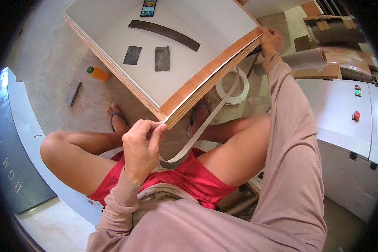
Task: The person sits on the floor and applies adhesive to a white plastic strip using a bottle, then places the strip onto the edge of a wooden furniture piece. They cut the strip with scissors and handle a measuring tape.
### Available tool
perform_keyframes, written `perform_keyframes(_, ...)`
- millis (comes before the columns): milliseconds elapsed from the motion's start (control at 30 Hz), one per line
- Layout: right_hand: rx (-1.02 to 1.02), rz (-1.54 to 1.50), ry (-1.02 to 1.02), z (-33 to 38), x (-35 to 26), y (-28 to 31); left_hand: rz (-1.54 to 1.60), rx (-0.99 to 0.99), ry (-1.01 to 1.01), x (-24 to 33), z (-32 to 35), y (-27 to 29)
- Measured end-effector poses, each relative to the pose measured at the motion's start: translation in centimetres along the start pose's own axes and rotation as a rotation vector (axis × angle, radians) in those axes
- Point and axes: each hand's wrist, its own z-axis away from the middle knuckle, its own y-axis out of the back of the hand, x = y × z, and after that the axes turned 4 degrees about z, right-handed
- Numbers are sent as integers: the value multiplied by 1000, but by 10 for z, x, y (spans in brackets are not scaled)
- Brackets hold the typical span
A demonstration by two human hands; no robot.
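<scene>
A plywood box with white inner faces stands before me, one corner pointing toward me. Along its near right edge runs a thin white strip of edge banding, whose loose tail hangs in a curve below. My left hand pinches the strip between thumb and fingers at the near corner. At the far right end of that same edge my right hand is closed around the corner, fingertips on top; a dark thing beneath it is mostly hidden. A white coil of banding lies on the floor below the edge.
Inside the box are a phone, a long dark curved strip and two dark rectangular pieces. An orange bottle and a grey block lie left. A white machine cabinet stands right, near a plastic-wrapped roll.
</scene>
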Motion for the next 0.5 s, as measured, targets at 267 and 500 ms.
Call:
perform_keyframes(267, 17, -94, 54, 2, 5, 3, -28, -119, -105, -2, -10, 11)
perform_keyframes(500, -16, -239, 48, 5, 7, 5, 128, -221, -50, -6, -11, 22)
